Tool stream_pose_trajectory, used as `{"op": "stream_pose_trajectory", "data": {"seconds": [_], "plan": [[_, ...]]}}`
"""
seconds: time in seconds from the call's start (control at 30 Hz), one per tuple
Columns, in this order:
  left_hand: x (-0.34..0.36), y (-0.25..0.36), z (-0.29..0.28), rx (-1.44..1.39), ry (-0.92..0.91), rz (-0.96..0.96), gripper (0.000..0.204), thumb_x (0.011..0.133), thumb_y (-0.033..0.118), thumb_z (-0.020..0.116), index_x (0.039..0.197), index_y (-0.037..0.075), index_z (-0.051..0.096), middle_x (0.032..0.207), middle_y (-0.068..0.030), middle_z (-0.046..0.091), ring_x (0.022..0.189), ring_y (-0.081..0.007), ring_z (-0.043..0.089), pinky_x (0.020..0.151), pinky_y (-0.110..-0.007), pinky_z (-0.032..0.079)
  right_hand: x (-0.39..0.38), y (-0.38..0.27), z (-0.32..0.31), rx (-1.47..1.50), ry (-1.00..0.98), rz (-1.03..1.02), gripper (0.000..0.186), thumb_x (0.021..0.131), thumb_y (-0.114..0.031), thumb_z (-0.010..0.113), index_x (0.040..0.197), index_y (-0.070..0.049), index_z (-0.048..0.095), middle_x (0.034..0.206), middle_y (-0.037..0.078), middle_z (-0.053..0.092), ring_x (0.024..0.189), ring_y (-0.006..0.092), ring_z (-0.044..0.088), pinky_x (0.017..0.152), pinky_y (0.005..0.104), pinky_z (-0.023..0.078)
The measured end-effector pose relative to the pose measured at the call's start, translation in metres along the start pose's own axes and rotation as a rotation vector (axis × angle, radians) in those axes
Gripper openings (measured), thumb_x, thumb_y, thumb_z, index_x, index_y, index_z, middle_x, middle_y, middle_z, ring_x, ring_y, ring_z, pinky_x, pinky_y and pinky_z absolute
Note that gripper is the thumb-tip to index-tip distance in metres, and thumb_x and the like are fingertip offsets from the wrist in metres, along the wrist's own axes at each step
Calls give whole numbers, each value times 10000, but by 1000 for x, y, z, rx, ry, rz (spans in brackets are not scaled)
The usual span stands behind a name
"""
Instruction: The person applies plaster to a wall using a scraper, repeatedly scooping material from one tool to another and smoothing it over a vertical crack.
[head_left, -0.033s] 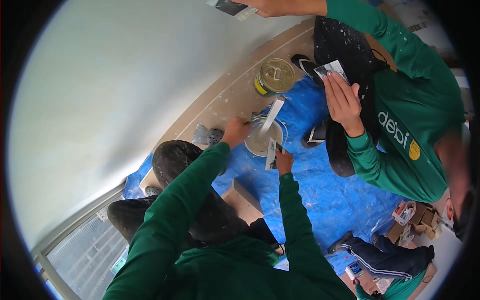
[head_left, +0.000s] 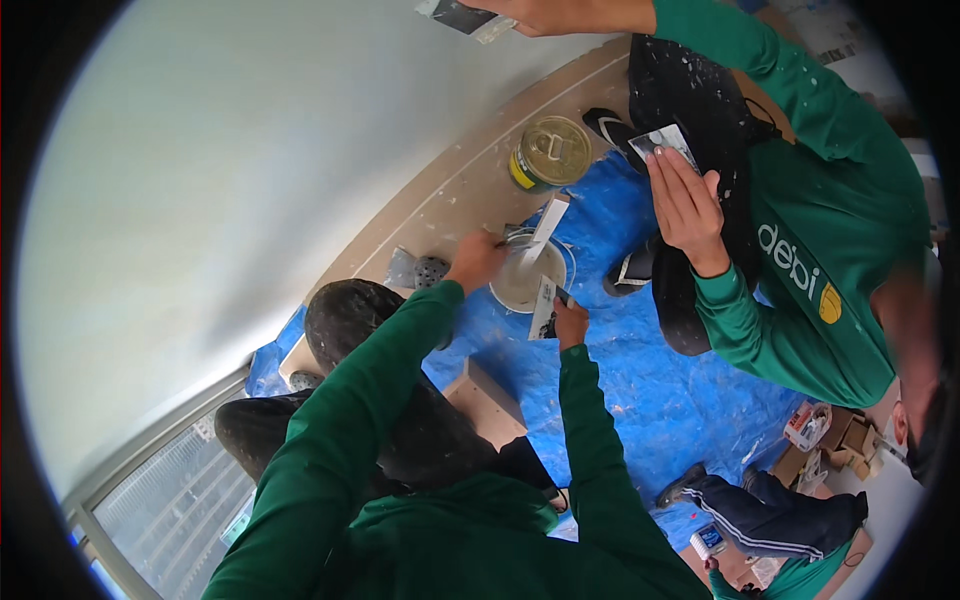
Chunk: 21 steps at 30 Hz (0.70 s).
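My left hand (head_left: 478, 258) is closed on a dark tool (head_left: 515, 236) at the far rim of a white bucket (head_left: 515, 285) holding pale paste. My right hand (head_left: 569, 322) grips a flat metal scraper (head_left: 547, 305) at the bucket's near right edge. A pale bar-like piece (head_left: 549, 216) leans across the bucket. A gold-lidded can (head_left: 550, 150) stands beyond it.
A blue tarp (head_left: 660, 390) covers flooring beside a white wall (head_left: 170, 230). A co-worker (head_left: 810, 280) at right holds plates in both hands. Another person (head_left: 760, 525) is lower right. A wooden block (head_left: 483, 400), grey clogs (head_left: 430, 272), cardboard boxes (head_left: 840, 435) and a window (head_left: 170, 500) surround me.
My left hand has edged very slightly to the right at the bucket rim. Little else differs.
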<state>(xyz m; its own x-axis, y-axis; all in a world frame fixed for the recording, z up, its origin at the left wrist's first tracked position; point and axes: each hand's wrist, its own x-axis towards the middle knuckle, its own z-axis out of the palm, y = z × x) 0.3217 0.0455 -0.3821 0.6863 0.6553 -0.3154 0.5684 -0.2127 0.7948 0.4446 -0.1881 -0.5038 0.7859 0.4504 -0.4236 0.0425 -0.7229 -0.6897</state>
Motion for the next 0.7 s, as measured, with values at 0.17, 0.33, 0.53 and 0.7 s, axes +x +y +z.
{"op": "stream_pose_trajectory", "data": {"seconds": [0.17, 0.33, 0.53, 0.7], "plan": [[49, 14, 19, 189, -49, 242, 201, 780, 193, 656, 898, 65, 756, 1135, -262, 613, 1167, -373, 547, 929, -431, 473, 11, 6, 2, 236, 34, 234, 248, 841, -122, 718, 1053, 6, 710, 899, 34, 702, 817, 147, 622, 750, 337, 488], [69, 46, 35, 172, -135, 153, 218, 786, 239, 677, 961, 151, 772, 1440, -228, 428, 1285, -393, 458, 1016, -437, 423, 24, 76, 21, 214, 112, 86, 273, 793, -253, 750, 972, -48, 734, 917, 155, 725, 845, 313, 686, 785, 408, 512], [67, 23, 49, 59, -261, 260, 201, 782, 249, 706, 954, 163, 765, 1297, -181, 517, 1140, -380, 540, 970, -458, 432, 14, 54, 17, 131, 79, 90, 282, 796, -261, 747, 986, -54, 727, 912, 165, 718, 854, 322, 678, 785, 423, 504], [36, 26, 61, 219, -149, 339, 172, 787, 227, 710, 928, 133, 743, 1137, -143, 536, 1040, -344, 568, 890, -469, 446, 11, 53, 16, 186, 84, 84, 263, 813, -209, 736, 1011, -37, 720, 914, 136, 717, 822, 266, 657, 776, 391, 496]]}}
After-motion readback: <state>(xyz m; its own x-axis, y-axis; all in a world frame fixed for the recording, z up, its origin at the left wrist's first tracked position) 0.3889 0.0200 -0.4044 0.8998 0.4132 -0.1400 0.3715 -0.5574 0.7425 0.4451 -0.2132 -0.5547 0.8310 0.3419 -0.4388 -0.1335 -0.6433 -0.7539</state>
